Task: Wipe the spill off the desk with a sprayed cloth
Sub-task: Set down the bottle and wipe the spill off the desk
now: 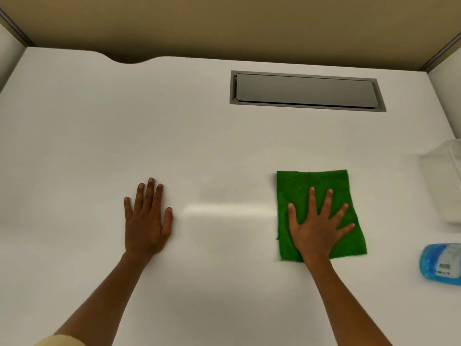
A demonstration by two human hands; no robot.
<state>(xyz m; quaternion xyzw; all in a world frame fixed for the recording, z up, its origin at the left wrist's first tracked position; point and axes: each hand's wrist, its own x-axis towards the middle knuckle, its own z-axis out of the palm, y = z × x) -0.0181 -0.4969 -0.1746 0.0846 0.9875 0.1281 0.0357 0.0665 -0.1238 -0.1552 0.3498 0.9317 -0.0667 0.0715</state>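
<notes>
Head view shows your right hand (316,226) flat, fingers spread wide, pressing on the green microfibre cloth (321,191), gripping nothing. The cloth lies folded on the white surface (124,121), right of centre and nearer the front edge than the back. Your left hand (147,221) rests palm down on the bare surface left of centre, fingers straight and close together, holding nothing. Between the two hands a pale glossy streak (224,209) runs across the surface up to the cloth's left edge. At the right edge lies a blue bottle (440,264) with a white label; its print is too small to read. Behind it stands a translucent container (446,176), cut off by the frame. A grey cable hatch (305,91) sits near the back edge.
</notes>
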